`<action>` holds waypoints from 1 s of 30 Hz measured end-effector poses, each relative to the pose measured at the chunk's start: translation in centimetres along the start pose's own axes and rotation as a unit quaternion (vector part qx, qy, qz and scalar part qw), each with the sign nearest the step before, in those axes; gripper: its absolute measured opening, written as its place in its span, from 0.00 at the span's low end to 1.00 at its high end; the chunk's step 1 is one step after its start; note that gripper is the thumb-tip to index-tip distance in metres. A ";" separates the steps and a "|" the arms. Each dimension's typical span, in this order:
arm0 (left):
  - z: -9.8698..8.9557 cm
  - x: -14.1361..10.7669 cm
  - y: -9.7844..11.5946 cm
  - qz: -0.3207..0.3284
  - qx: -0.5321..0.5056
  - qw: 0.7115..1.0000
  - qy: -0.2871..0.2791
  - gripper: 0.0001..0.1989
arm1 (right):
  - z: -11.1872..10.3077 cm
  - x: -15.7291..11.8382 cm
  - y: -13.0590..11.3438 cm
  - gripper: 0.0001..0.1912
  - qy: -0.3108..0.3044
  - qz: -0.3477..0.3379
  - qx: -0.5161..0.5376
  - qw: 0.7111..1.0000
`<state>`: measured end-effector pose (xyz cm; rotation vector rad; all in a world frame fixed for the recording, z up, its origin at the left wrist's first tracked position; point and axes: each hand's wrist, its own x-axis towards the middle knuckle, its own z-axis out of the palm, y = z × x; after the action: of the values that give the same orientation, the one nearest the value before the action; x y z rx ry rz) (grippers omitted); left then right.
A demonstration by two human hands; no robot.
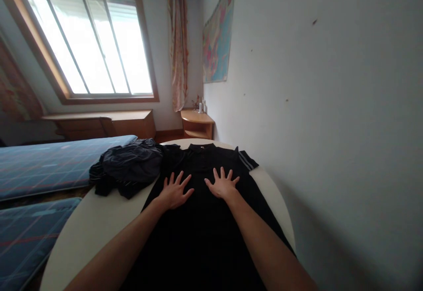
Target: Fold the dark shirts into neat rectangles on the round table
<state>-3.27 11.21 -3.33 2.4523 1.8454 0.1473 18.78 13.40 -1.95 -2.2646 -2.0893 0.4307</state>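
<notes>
A black polo shirt (198, 229) lies spread out on a round, pale table (95, 225), its collar toward the far edge. Two grey stripes mark its right-hand sleeve, which reaches the table's right side. My left hand (174, 190) rests on the left part of the chest, fingers spread. On the right part of the chest my right hand (222, 184) lies flat, fingers also spread. Neither hand grips the cloth. A rumpled pile of dark clothes (132, 163) sits left of the shirt and hides part of its left sleeve.
Blue plaid mattresses (59, 163) stand close on the left. A white wall (330, 128) runs along the right, near the table. Beyond are a wooden desk (132, 121), a corner shelf (198, 117) with small items, a window (92, 44) and a curtain (179, 49).
</notes>
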 end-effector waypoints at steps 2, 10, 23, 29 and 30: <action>-0.4 0.0 0.1 -0.002 0.005 1.000 -0.002 0.36 | -0.7 -0.3 0.2 0.48 -0.018 -0.016 -0.021 0.999; -1.0 5.2 0.7 0.077 -0.003 0.993 0.093 0.26 | -3.2 -0.3 1.6 0.47 0.011 -0.133 -0.051 0.990; 1.6 12.7 -1.2 -0.032 -0.040 0.997 0.051 0.34 | -3.7 5.5 3.6 0.36 -0.028 -0.211 -0.002 0.977; 2.2 12.3 -1.8 -0.036 -0.037 0.996 0.071 0.32 | -2.9 8.0 4.2 0.31 0.098 -0.226 0.027 0.969; 2.2 12.2 -1.8 -0.035 -0.037 0.996 0.072 0.32 | -2.7 8.3 4.6 0.31 0.123 -0.211 0.032 0.969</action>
<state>-1.39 23.44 -5.31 2.3818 1.9396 0.3904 24.34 21.54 -1.84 -1.6662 -2.2934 0.1796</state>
